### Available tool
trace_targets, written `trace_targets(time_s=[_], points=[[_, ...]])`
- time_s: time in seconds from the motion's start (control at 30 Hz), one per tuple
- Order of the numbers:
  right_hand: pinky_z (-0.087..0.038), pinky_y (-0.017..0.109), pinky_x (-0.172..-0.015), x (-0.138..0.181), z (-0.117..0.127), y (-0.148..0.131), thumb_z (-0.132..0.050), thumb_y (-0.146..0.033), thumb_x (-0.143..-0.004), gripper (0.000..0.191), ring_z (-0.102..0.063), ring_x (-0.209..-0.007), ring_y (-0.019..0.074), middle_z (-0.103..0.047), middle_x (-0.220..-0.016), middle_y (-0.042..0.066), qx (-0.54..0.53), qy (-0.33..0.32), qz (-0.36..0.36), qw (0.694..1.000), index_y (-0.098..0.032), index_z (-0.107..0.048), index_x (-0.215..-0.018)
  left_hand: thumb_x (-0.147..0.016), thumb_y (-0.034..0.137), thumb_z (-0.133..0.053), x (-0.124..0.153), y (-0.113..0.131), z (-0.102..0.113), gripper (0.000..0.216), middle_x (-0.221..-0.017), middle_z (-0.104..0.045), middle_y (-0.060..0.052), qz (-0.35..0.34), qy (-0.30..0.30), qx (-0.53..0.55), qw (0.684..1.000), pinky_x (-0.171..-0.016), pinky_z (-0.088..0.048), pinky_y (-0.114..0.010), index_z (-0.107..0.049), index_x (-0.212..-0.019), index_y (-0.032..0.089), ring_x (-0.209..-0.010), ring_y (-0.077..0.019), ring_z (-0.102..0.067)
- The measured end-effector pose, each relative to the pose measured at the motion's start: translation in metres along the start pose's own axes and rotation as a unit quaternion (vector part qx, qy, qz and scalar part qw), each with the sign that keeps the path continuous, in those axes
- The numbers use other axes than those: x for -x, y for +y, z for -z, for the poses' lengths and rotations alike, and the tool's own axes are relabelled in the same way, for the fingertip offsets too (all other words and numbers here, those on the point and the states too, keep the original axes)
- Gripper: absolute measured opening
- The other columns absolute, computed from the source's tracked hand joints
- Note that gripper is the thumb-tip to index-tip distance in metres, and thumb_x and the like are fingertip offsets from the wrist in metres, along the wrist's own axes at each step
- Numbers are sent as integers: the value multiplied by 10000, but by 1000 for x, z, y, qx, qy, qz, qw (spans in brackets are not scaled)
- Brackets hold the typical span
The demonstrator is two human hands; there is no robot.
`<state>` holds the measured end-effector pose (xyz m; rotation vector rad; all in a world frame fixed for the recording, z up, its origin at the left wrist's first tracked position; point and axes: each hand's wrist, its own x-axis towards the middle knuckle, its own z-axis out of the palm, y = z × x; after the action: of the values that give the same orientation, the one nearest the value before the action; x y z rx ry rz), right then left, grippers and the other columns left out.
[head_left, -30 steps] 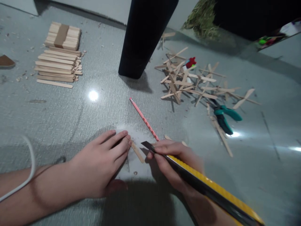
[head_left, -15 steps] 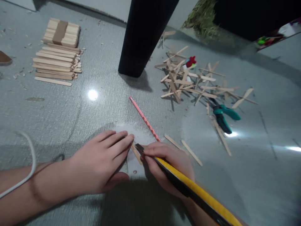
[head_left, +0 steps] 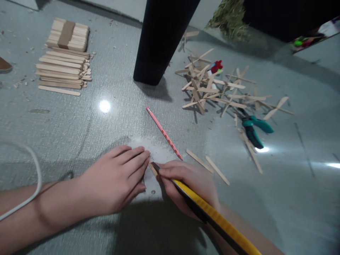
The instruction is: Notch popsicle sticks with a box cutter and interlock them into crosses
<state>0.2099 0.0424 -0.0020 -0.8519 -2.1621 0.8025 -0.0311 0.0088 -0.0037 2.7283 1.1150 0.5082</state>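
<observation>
My right hand [head_left: 188, 184] is closed around a yellow and black utility knife [head_left: 209, 209], its blade angled down onto a wooden craft stick [head_left: 153, 169]. My left hand [head_left: 119, 179] lies flat with its fingers stretched out, pressing down beside the stick and covering its far end. Under the fingers and the stick is a pale white patch or sheet [head_left: 156, 150] on the grey surface. A pink pencil [head_left: 164, 132] lies just beyond the hands. Two loose craft sticks [head_left: 217, 170] are to the right of my right hand.
Stacked craft sticks [head_left: 61, 69] and a banded bundle [head_left: 79, 35] lie at the far left. A black post [head_left: 159, 46] stands at the back. Joined craft sticks [head_left: 202, 85] are piled at the right, near teal-handled pliers [head_left: 253, 127]. A white cable [head_left: 38, 170] crosses my left forearm.
The knife blade has shifted slightly left and now meets the craft stick near my left fingertips. My left thumb has drawn in closer to the fingers.
</observation>
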Motion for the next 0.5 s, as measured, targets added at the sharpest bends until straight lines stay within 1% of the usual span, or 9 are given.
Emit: trace_targets(time_s=[0.07, 0.17, 0.23, 0.3, 0.37, 0.43, 0.5], points=[[-671, 247, -688, 0, 0, 0, -664, -46, -893, 239, -814, -731, 170, -826, -864, 3, -11, 1, 8, 1000, -272, -685, -968, -1130, 305, -431, -2, -1, 0, 429, -1382, -746, -155, 0, 12, -5, 1000, -1043, -523, -465, -728, -1274, 32, -1263, -315, -708], [-688, 288, -710, 1, 1, 2, -667, -93, -918, 195, -812, -748, 197, -823, -885, 31, -28, -5, 16, 999, -274, -693, -987, -1097, 227, -504, -5, -5, -1, 331, -1345, -767, -129, -13, 24, -18, 999, -1006, -545, -424, -751, -1236, 56, -1202, -280, -734], [-686, 305, -705, 2, 0, 3, -653, -98, -927, 198, -806, -754, 204, -814, -880, 36, -34, -7, 20, 999, -279, -687, -1000, -1058, 168, -545, -8, -8, 0, 275, -1299, -785, -113, -24, 19, -37, 999, -950, -559, -404, -771, -1187, 80, -1112, -262, -756], [-672, 305, -689, 3, -1, 4, -635, -98, -934, 207, -796, -751, 199, -800, -860, 27, -41, -4, 26, 999, -285, -672, -1014, -1020, 136, -574, -13, -9, 4, 234, -1204, -805, -94, -26, -12, -58, 998, -866, -563, -388, -792, -1103, 112, -970, -239, -767], [-655, 307, -672, 4, -2, 6, -621, -110, -945, 200, -784, -734, 194, -790, -846, 18, -40, -3, 29, 999, -289, -663, -1022, -993, 128, -605, -21, -11, 10, 197, -1082, -808, -70, -19, -68, -73, 995, -786, -545, -372, -800, -1013, 142, -836, -216, -751], [-636, 311, -655, 5, -3, 7, -625, -127, -951, 180, -774, -714, 194, -784, -834, 14, -32, -5, 26, 999, -292, -659, -1015, -976, 132, -629, -30, -11, 17, 172, -969, -786, -47, -9, -121, -77, 990, -717, -509, -360, -797, -955, 161, -739, -201, -722], [-620, 312, -637, 6, -3, 8, -634, -141, -956, 160, -767, -702, 196, -779, -822, 13, -28, -6, 24, 999, -291, -655, -1004, -948, 118, -641, -41, -12, 25, 165, -900, -754, -35, -3, -161, -76, 984, -636, -445, -344, -793, -911, 171, -650, -178, -673]])
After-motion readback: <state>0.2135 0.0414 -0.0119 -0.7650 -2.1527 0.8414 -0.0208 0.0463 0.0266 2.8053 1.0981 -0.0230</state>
